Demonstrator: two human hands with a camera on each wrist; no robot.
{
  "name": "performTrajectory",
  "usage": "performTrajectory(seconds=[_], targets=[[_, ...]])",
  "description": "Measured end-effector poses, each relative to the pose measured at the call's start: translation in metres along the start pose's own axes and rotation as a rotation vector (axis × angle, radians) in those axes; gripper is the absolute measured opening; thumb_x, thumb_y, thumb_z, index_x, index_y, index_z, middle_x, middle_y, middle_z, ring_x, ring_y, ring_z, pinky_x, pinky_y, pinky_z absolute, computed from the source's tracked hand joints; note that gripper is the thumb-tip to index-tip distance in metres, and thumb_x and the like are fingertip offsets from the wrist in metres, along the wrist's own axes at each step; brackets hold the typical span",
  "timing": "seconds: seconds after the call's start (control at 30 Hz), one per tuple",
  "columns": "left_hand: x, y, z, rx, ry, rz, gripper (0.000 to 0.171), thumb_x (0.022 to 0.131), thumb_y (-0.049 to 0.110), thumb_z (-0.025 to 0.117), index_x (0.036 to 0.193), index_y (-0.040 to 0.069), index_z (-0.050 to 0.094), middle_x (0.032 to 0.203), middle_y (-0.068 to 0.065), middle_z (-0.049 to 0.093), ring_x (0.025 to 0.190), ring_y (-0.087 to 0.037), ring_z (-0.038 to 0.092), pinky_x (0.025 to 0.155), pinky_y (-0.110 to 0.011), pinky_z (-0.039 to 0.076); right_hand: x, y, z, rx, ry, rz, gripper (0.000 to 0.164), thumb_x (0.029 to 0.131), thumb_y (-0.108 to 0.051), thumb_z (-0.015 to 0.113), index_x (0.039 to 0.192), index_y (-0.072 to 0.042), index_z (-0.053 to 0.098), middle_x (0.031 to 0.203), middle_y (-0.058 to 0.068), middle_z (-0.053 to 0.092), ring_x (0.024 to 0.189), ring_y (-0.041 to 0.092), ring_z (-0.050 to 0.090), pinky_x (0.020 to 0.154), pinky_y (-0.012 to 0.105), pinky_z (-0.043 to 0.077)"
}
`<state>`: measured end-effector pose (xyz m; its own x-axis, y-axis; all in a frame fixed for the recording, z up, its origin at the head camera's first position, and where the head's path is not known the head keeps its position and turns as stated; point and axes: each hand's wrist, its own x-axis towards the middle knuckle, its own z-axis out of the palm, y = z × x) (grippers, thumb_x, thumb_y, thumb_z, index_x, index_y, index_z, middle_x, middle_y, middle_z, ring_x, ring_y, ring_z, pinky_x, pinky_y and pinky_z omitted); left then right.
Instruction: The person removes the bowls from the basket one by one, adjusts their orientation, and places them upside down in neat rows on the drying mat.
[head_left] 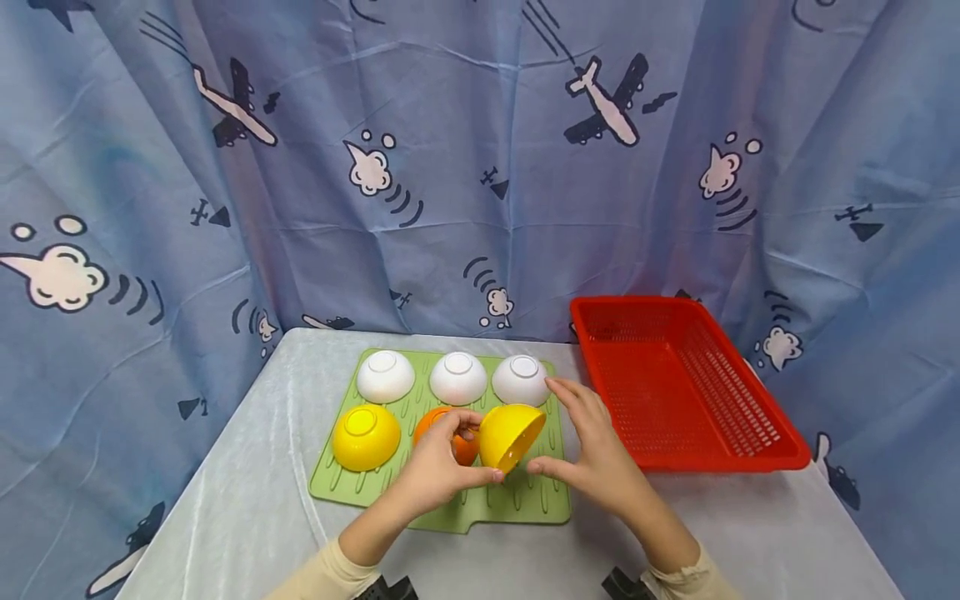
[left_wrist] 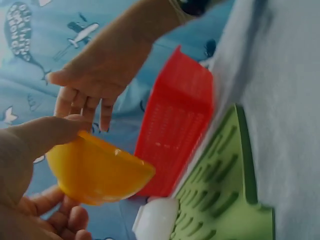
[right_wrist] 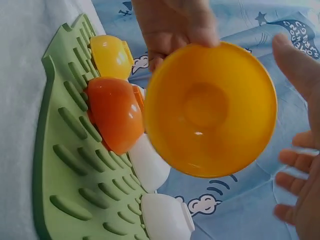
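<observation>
My left hand (head_left: 442, 469) pinches a yellow bowl (head_left: 507, 437) between thumb and fingers, holding it tilted above the green drying mat (head_left: 435, 522). In the right wrist view the bowl's hollow inside (right_wrist: 205, 110) faces the camera. Just right of the bowl is my right hand (head_left: 600, 450), its fingers spread and apart from the bowl. On the mat, upside down, sit an orange bowl (head_left: 467, 451), partly hidden behind the left hand, and another yellow bowl (head_left: 366, 438). Three white bowls (head_left: 386, 377) stand upside down in the back row.
A red plastic basket (head_left: 678, 392) with mesh walls stands on the right of the table, beside the mat. The table has a whitish cover (head_left: 247, 500). Behind it hangs a blue curtain (head_left: 465, 208) with airplane prints.
</observation>
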<state>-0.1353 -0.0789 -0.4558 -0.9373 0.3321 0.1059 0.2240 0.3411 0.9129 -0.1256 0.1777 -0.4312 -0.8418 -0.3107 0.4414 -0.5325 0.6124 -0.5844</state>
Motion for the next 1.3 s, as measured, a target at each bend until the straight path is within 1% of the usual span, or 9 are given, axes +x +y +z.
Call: performTrajectory(seconds=[0.13, 0.33, 0.63, 0.8, 0.97, 1.03, 1.13, 1.2, 1.3], targets=[[0.0, 0.0, 0.003, 0.249, 0.015, 0.151, 0.072, 0.069, 0.027, 0.096, 0.13, 0.02, 0.057, 0.127, 0.006, 0.056, 0.124, -0.018, 0.049, 0.103, -0.047, 0.047, 0.001, 0.007, -0.004, 0.041, -0.054, 0.088, 0.094, 0.076, -0.038, 0.091, 0.154, -0.015, 0.045, 0.152, 0.012, 0.047, 0.139, 0.037, 0.042, 0.105, 0.071, 0.039], [-0.001, 0.001, 0.003, 0.457, 0.018, 0.31, 0.072, 0.068, 0.019, 0.097, 0.128, 0.019, 0.059, 0.131, 0.004, 0.053, 0.127, -0.018, 0.044, 0.109, -0.043, 0.04, 0.003, 0.016, -0.005, 0.084, -0.213, 0.19, 0.088, 0.078, -0.051, 0.086, 0.15, -0.015, 0.05, 0.147, 0.008, 0.054, 0.135, 0.036, 0.05, 0.105, 0.07, 0.04], [-0.005, -0.004, 0.003, 0.692, 0.052, 0.591, 0.071, 0.066, 0.013, 0.096, 0.126, 0.017, 0.058, 0.127, 0.001, 0.053, 0.12, -0.019, 0.048, 0.1, -0.039, 0.039, -0.002, 0.026, 0.007, 0.113, -0.397, 0.244, 0.097, 0.076, -0.052, 0.087, 0.154, -0.011, 0.045, 0.152, 0.014, 0.05, 0.136, 0.039, 0.049, 0.105, 0.069, 0.04], [0.001, -0.002, 0.001, 0.746, 0.087, 0.717, 0.07, 0.065, 0.012, 0.095, 0.125, 0.016, 0.059, 0.127, 0.0, 0.055, 0.12, -0.02, 0.05, 0.097, -0.038, 0.038, 0.001, 0.034, 0.011, 0.138, -0.374, 0.227, 0.097, 0.072, -0.049, 0.09, 0.153, -0.021, 0.045, 0.15, 0.01, 0.05, 0.134, 0.037, 0.049, 0.106, 0.071, 0.039], [0.005, 0.002, -0.001, 0.824, 0.064, 0.823, 0.067, 0.067, 0.014, 0.093, 0.126, 0.016, 0.061, 0.127, 0.002, 0.058, 0.12, -0.019, 0.052, 0.091, -0.036, 0.037, 0.002, 0.04, 0.013, 0.161, -0.372, 0.156, 0.103, 0.071, -0.048, 0.092, 0.156, -0.024, 0.04, 0.151, 0.008, 0.048, 0.136, 0.036, 0.047, 0.109, 0.069, 0.037], [0.005, 0.002, -0.002, 0.824, 0.041, 0.833, 0.068, 0.068, 0.016, 0.093, 0.127, 0.017, 0.061, 0.129, 0.002, 0.058, 0.121, -0.019, 0.051, 0.091, -0.036, 0.038, 0.001, 0.042, 0.014, 0.194, -0.382, 0.167, 0.104, 0.069, -0.048, 0.093, 0.155, -0.027, 0.04, 0.151, 0.005, 0.048, 0.138, 0.035, 0.046, 0.11, 0.069, 0.035], [0.004, 0.003, -0.004, 0.764, 0.028, 0.777, 0.072, 0.068, 0.022, 0.096, 0.132, 0.02, 0.062, 0.137, 0.001, 0.056, 0.126, -0.021, 0.05, 0.098, -0.041, 0.039, -0.001, 0.043, 0.015, 0.244, -0.372, 0.215, 0.099, 0.067, -0.047, 0.094, 0.151, -0.034, 0.043, 0.15, -0.002, 0.05, 0.139, 0.033, 0.045, 0.11, 0.073, 0.032], [0.005, 0.002, -0.006, 0.683, 0.033, 0.689, 0.077, 0.068, 0.027, 0.096, 0.136, 0.021, 0.061, 0.144, -0.001, 0.054, 0.131, -0.024, 0.048, 0.103, -0.047, 0.039, -0.001, 0.044, 0.015, 0.273, -0.343, 0.24, 0.097, 0.065, -0.046, 0.095, 0.148, -0.038, 0.045, 0.15, -0.006, 0.05, 0.14, 0.032, 0.045, 0.11, 0.075, 0.029], [0.006, 0.0, -0.01, 0.509, 0.035, 0.516, 0.087, 0.067, 0.032, 0.096, 0.144, 0.019, 0.057, 0.15, -0.002, 0.05, 0.137, -0.027, 0.044, 0.108, -0.055, 0.038, -0.001, 0.046, 0.018, 0.294, -0.283, 0.199, 0.097, 0.066, -0.042, 0.096, 0.149, -0.034, 0.045, 0.15, -0.003, 0.05, 0.14, 0.033, 0.044, 0.11, 0.075, 0.027]])
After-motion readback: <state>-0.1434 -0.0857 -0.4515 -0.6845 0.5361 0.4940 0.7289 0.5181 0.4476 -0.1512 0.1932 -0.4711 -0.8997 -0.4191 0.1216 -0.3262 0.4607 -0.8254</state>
